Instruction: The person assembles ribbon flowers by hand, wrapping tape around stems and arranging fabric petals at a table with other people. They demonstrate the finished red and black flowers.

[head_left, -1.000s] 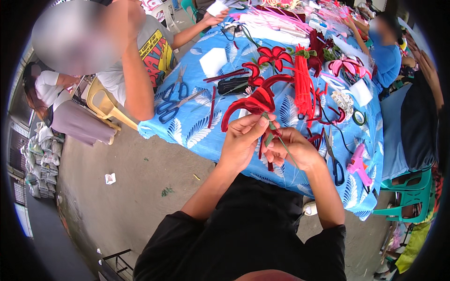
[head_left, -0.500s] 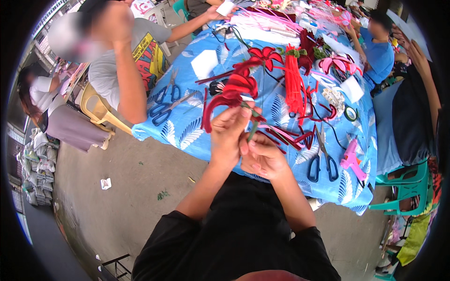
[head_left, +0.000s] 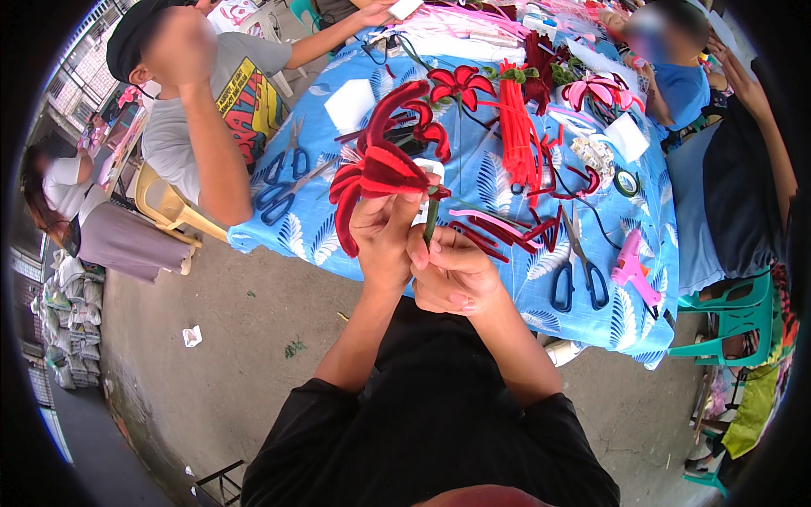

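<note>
A dark red pipe-cleaner flower [head_left: 384, 173] with looped, curling petals is held up over the near table edge. My left hand [head_left: 384, 245] pinches it at the base of the petals. Just right of that, my right hand [head_left: 456, 272] is closed on its short green-wrapped stem [head_left: 431, 221]. Partly hidden behind the flower lies a white-edged object that I cannot make out. Beyond my hands is a finished red flower [head_left: 462, 87], with a bundle of red pipe cleaners [head_left: 517, 135] to its right. Loose dark red pieces [head_left: 486, 239] lie near my right hand.
Scissors [head_left: 578, 275] and a pink glue gun [head_left: 635, 270] lie at the right on the blue patterned cloth [head_left: 296, 238]. A green tape roll [head_left: 627, 183] sits behind them. More scissors [head_left: 283, 193] lie at left, near a seated person [head_left: 215, 110]. Other people sit around the table.
Both hands have shifted slightly left and up with the flower. It has turned, so its petals now spread up and left and its green stem points down between my hands.
</note>
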Demonstrator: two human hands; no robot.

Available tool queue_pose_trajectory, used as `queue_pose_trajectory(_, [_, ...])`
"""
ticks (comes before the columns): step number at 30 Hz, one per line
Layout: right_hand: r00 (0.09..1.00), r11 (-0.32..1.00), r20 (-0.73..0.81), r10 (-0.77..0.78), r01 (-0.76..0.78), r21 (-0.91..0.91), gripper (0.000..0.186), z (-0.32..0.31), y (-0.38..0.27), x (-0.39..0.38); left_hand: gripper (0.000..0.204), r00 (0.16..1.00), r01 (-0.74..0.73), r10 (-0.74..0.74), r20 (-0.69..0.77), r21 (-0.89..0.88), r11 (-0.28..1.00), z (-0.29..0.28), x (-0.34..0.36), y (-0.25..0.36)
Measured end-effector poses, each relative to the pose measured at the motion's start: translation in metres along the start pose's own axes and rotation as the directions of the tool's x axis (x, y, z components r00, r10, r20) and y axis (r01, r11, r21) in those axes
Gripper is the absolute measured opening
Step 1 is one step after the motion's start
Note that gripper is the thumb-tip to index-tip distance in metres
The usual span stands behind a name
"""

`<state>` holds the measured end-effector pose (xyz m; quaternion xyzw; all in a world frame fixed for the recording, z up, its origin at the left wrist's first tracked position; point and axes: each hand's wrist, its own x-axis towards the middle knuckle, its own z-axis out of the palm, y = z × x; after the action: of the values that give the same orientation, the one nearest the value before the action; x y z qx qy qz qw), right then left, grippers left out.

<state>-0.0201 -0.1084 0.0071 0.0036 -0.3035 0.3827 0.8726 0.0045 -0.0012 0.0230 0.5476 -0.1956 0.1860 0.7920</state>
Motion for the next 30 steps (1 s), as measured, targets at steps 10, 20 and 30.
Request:
queue_pose_trajectory(10, [0.681, -0.435, 0.065, -0.729, -0.387, -0.813, 0.009, 0.023, -0.006, -0.017, 0.018, 0.988, -0.116, 0.093, -0.121, -0.205, 0.972, -0.004, 0.01, -0.011])
queue_pose_trajectory(20, [0.833, -0.942, 0.506, -0.224, -0.053, -0.331, 0.035, -0.004, -0.037, 0.003, 0.022, 0.975, -0.032, -0.007, -0.222, -0.17, 0.985, 0.011, 0.011, -0.008])
queue_pose_trajectory(30, [0.703, -0.883, 0.615, -0.358, -0.041, -0.468, 0.024, -0.004, -0.026, 0.012, 0.023, 0.967, -0.019, -0.02, -0.252, -0.152, 0.988, 0.018, 0.01, -0.003])
